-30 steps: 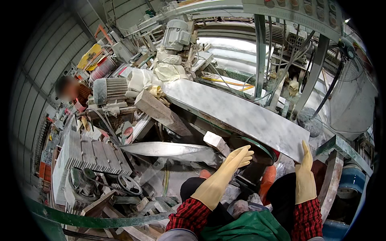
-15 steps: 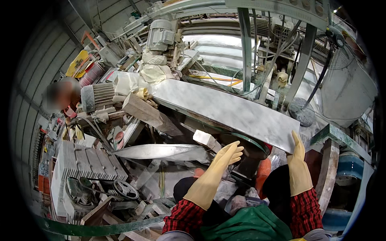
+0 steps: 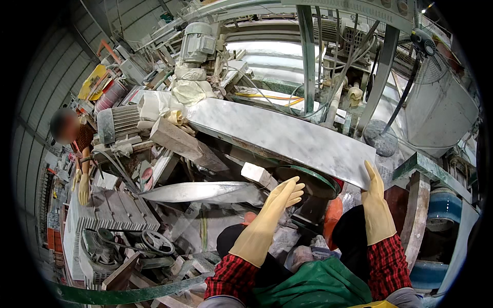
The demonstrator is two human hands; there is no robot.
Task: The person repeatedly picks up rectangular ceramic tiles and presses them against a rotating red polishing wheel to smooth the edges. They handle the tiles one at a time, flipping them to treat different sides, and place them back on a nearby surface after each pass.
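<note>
Both of my hands wear cream rubber gloves, with red-and-black checked sleeves behind them. My left hand (image 3: 275,210) is held in the air, fingers stretched out and nothing in it. It is nearest to a white block (image 3: 259,175) and a green-rimmed round disc (image 3: 313,179). At the near right corner of a long white-grey marble slab (image 3: 282,136), my right hand (image 3: 376,203) reaches up with straight fingers. Its fingertips overlap the slab's end; whether they press on it I cannot tell. The slab lies slantwise, its far end by a cloth-wrapped motor.
A grey motor (image 3: 198,43) stands behind the slab's left end. Below it lie a timber beam (image 3: 179,141) and a curved metal sheet (image 3: 200,191). A belt wheel (image 3: 156,242) is at lower left. A gloved co-worker (image 3: 82,164) stands by stacked thin slabs (image 3: 110,210). Upright posts (image 3: 306,61) rise beyond.
The view has shifted slightly. My right fingertips sit a little lower on the slab's end. At the left, the co-worker's arms and gloved hands have come into sight above the stacked slabs.
</note>
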